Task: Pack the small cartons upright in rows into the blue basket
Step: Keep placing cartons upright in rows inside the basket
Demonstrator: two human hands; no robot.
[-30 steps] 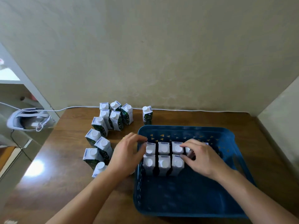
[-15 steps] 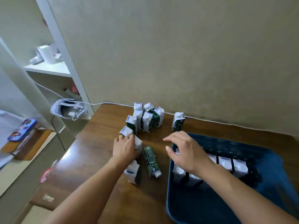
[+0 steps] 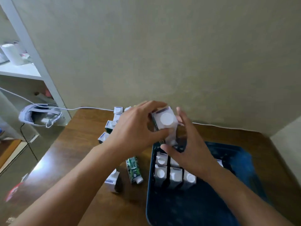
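Two short rows of cartons [image 3: 175, 176] stood in the blue basket [image 3: 244, 160]; several waited on the table [image 3: 78, 144]. Our left hand [image 3: 135, 134] gripped a carton [image 3: 165, 123] above it; our right hand [image 3: 190, 150] hovered loosely spread, holding nothing.

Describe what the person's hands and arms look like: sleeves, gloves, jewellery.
Both forearms are bare to the frame's lower edge, with no sleeves showing. The left hand and the right hand wear no gloves. No watch or bracelet shows; motion blur hides whether any ring is worn.
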